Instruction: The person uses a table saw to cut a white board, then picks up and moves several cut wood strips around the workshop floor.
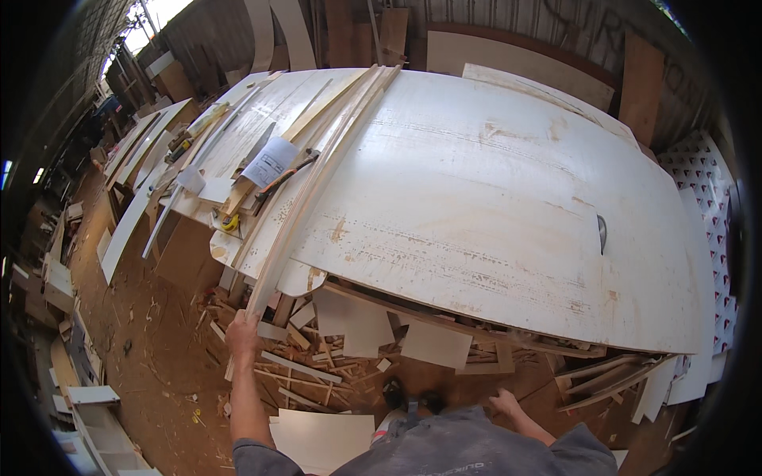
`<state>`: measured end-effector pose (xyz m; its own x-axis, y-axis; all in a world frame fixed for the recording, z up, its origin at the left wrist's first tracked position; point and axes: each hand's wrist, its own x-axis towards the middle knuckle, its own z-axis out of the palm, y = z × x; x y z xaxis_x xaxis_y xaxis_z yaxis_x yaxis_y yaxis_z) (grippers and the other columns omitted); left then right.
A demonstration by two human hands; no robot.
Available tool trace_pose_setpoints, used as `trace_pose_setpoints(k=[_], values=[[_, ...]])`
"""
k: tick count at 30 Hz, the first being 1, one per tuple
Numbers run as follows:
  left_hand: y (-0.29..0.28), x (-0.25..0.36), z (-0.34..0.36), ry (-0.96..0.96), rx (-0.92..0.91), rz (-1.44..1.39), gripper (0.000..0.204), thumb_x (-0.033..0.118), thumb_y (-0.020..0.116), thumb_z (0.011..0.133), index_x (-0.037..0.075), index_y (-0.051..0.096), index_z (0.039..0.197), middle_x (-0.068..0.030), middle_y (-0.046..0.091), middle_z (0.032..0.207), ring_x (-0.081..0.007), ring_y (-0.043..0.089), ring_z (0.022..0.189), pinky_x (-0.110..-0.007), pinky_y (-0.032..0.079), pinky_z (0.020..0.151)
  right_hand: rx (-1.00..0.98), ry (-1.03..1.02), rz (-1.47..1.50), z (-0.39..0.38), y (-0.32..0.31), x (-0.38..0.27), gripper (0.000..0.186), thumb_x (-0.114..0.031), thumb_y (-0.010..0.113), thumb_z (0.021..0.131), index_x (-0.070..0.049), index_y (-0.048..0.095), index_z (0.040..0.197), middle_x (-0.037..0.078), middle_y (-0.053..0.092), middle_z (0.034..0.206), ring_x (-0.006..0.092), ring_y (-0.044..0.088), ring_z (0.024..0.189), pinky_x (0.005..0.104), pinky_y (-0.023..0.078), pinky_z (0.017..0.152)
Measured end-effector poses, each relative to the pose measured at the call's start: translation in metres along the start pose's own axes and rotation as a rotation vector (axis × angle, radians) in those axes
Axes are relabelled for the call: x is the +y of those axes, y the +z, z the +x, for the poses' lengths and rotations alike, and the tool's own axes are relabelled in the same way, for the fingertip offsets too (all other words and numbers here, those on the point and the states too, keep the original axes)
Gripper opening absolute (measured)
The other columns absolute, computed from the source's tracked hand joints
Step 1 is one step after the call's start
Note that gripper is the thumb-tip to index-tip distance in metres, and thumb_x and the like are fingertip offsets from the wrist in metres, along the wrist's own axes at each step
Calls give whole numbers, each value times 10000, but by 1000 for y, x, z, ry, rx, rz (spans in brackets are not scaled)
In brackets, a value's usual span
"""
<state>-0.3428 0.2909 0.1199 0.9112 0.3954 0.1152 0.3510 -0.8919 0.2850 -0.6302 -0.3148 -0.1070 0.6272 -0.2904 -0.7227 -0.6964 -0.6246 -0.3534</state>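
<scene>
My left hand (242,333) is closed round the near end of a long, narrow wooden strip (295,208). The strip lies across a big white worktable (476,190) and reaches its far edge, with other strips alongside. Near my body, my right hand (505,402) hangs below the table's front edge, fingers loosely curled with nothing visible in them. Left of the strip lie a hammer (287,176) with a dark and orange handle, a printed sheet of paper (270,162) and a yellow tape measure (230,221).
Wood offcuts (317,371) and loose panel pieces litter the floor under the table's front edge. A pale board (321,439) lies by my feet. More panels and boards (147,190) stand on the left. Tall sheets (641,87) lean against the back wall.
</scene>
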Motion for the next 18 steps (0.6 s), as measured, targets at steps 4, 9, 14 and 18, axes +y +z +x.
trace_pose_setpoints(k=[4,9,14,18], values=[[38,7,71,70,-115,-129,377,410,575,876,43,600,959,-236,653,880,-429,611,871,-495,454,743,70,164,261,-60,6,2,582,-327,607,834,1,517,1305,220,561,1284,361,540,1179,410,449,972],[90,28,107,268,66,63,338,246,581,847,-11,615,1062,-239,630,979,-329,626,841,-387,482,753,247,222,321,-88,56,44,544,-310,589,847,-26,518,1306,177,621,1203,330,580,1130,414,463,954],[64,236,-17,857,345,-480,349,243,579,873,-21,597,1100,-238,616,1021,-343,607,898,-413,471,801,537,312,582,-116,96,58,478,-279,600,812,-68,563,1240,187,612,1204,352,566,1144,448,462,939],[59,347,-153,1243,212,-801,358,240,578,894,-29,583,1131,-238,605,1055,-354,592,944,-434,463,839,564,458,771,-173,133,83,443,-260,587,848,-52,557,1238,176,621,1191,332,583,1124,423,471,909]])
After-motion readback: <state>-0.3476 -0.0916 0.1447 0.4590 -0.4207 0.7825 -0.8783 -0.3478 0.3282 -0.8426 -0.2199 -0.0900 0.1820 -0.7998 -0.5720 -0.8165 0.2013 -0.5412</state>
